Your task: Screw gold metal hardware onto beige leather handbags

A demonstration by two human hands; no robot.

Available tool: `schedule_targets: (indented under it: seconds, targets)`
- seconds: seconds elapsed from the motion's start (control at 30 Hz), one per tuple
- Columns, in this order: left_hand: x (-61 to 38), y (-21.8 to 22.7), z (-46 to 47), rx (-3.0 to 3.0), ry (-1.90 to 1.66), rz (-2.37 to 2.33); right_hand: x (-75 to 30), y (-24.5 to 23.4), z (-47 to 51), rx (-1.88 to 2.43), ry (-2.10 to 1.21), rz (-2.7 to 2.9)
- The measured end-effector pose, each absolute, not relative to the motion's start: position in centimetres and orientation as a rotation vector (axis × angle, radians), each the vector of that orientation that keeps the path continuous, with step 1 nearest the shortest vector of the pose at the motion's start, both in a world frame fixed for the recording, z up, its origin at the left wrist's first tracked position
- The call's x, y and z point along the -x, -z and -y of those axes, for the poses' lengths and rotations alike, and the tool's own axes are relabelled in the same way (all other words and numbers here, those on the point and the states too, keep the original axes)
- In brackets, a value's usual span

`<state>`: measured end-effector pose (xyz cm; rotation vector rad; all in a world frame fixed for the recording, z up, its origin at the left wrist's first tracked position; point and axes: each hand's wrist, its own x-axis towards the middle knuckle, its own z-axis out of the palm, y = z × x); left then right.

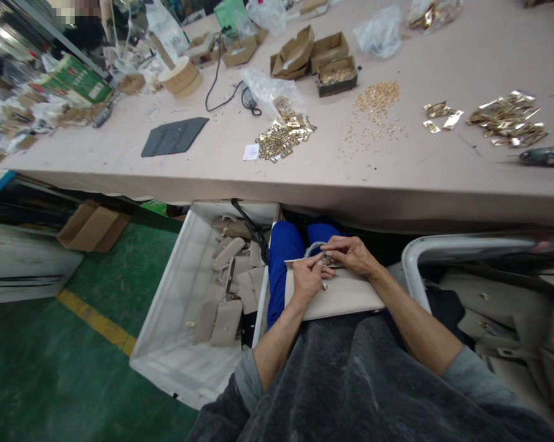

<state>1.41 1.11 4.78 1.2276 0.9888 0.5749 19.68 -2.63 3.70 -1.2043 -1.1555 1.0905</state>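
A cream handbag lies flat across my lap, with a small gold fitting on its front. My left hand rests on the bag's upper left, its fingers closed near the top edge. From the other side my right hand meets it, thumb and fingertips pinched together. Between the fingertips is something small and shiny, too small to make out. A pale wrapped handle curves up just behind the fingers.
Left of my legs stands a white bin of beige bag pieces; another bin with bags is at right. On the table lie gold metal plates, tiny gold parts, a dark mat and a power screwdriver.
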Motion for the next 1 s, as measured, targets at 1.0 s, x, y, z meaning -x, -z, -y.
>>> schedule_targets:
  seconds: [1.0]
  targets:
    - [-1.0,-4.9,-2.7,-1.005,-0.692,-0.970,-33.5,-17.9,4.1,2.115,0.285,0.604]
